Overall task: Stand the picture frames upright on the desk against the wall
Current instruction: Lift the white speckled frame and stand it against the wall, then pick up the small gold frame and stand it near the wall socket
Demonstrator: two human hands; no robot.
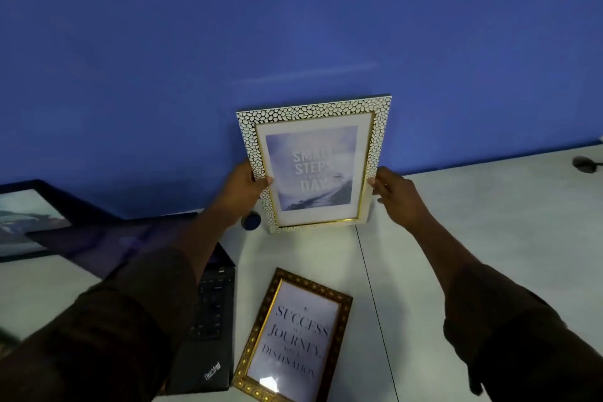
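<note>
A white pebble-patterned picture frame (313,166) with a gold inner rim stands upright on the white desk (473,238), its top leaning toward the blue wall (293,26). My left hand (243,188) grips its left edge, thumb on the front. My right hand (396,196) holds the right edge with fingertips. A second frame, dark with gold ornament (293,336), lies flat on the desk nearer to me, between my forearms.
An open black laptop (208,320) sits at the left under my left arm. A black-framed picture (29,215) leans at the far left. A small round dark object (251,220) lies beside the white frame. A dark object (585,164) rests at the far right.
</note>
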